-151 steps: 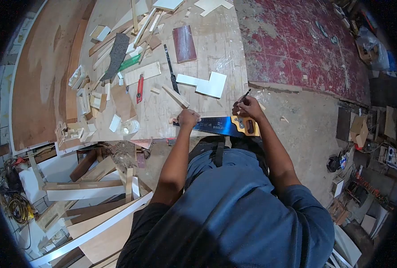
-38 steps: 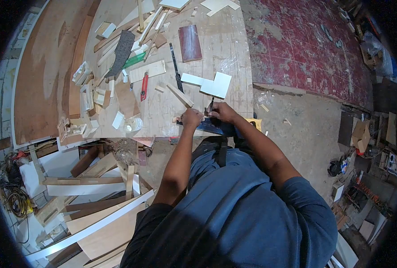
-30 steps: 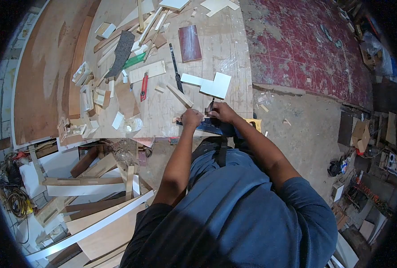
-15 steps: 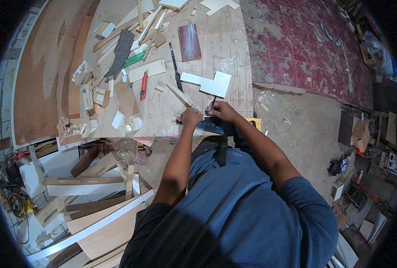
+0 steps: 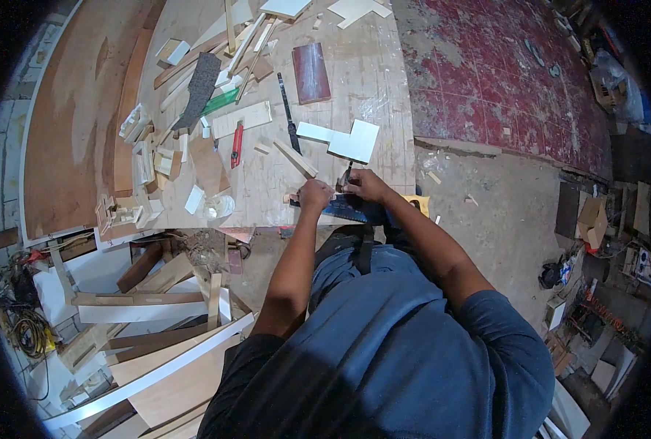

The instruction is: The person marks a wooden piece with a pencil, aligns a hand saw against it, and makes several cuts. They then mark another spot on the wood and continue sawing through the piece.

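At the table's front edge, my left hand point(image 5: 315, 194) is closed and pressed down. A small wood piece point(image 5: 291, 197) pokes out at its left, and whatever its fingers grip is mostly hidden. Just to the right, my right hand point(image 5: 368, 186) is closed around a thin dark pen-like tool point(image 5: 349, 173), its upper end pointing away from me. Below both hands lies a dark blue blade point(image 5: 347, 210), apparently a handsaw, with yellow point(image 5: 417, 203) showing at its right end. A narrow wood strip point(image 5: 294, 158) lies beyond my left hand, and a white T-like board point(image 5: 354, 140) beyond my right.
On the wooden table point(image 5: 252, 197) are a red utility knife point(image 5: 237, 145), a long black tool point(image 5: 287, 110), a dark reddish board point(image 5: 311, 73) and a clear round container point(image 5: 221, 205). Wood offcuts point(image 5: 146, 164) crowd the left. Scrap boards point(image 5: 157, 329) are piled below.
Both hands stay in nearly the same place. The thin dark tool in my right hand has shifted slightly, and the view has moved a little.
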`<state>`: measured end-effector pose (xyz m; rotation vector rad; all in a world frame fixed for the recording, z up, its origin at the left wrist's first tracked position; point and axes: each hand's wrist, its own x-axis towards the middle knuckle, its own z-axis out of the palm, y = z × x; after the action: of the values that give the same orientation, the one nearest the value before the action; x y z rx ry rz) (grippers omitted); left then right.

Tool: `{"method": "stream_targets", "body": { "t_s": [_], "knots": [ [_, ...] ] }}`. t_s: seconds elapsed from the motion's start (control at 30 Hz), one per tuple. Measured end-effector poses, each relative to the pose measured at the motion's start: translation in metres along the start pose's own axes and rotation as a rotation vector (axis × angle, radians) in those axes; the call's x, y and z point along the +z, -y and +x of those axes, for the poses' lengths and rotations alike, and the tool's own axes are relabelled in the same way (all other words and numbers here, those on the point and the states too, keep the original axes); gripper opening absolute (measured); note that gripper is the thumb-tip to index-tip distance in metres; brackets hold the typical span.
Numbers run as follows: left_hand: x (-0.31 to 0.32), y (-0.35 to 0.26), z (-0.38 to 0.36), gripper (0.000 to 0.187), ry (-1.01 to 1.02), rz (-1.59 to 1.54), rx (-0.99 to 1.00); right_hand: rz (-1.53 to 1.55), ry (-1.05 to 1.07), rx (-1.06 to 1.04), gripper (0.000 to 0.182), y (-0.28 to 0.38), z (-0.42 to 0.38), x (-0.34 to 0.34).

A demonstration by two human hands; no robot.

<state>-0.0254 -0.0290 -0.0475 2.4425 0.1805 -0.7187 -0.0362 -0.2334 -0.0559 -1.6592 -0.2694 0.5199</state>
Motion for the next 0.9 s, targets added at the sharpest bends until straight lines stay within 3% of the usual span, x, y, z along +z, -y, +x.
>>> {"method": "stream_targets", "body": {
  "t_s": [0.1,0.3,0.43,0.57,0.67,0.73,0.8,0.83,0.9],
  "knots": [
    [0.002,0.002,0.001,0.011,-0.016,0.032,0.021,-0.113,-0.028,-0.015,0.012,0.004,-0.003,0.000],
    [0.001,0.001,-0.003,0.011,-0.019,-0.006,0.014,0.179,-0.178,0.146,0.017,0.024,-0.020,-0.008],
    [-0.006,-0.005,-0.008,0.012,0.023,-0.041,0.030,-0.127,-0.511,0.085,0.020,0.027,-0.059,-0.039],
    [-0.002,-0.003,-0.007,0.014,-0.030,-0.017,0.045,-0.175,-0.879,0.130,0.014,0.014,-0.127,-0.081],
    [-0.007,-0.006,-0.008,0.016,-0.023,-0.009,0.091,-0.352,-1.012,0.115,0.016,-0.003,-0.175,-0.097],
    [-0.009,-0.008,-0.009,0.018,0.003,0.000,0.065,-0.683,-1.027,0.385,0.021,-0.043,-0.201,-0.097],
    [0.000,-0.001,0.001,0.019,-0.024,0.052,0.082,-0.275,-1.008,0.526,0.028,-0.092,-0.212,-0.089],
    [0.002,0.001,0.005,0.020,-0.051,0.106,0.081,-0.007,-1.059,0.629,0.035,-0.070,-0.206,-0.073],
    [-0.002,0.002,0.005,0.022,-0.009,0.089,0.090,0.162,-0.995,0.657,0.041,-0.067,-0.202,-0.058]
  ]
}}
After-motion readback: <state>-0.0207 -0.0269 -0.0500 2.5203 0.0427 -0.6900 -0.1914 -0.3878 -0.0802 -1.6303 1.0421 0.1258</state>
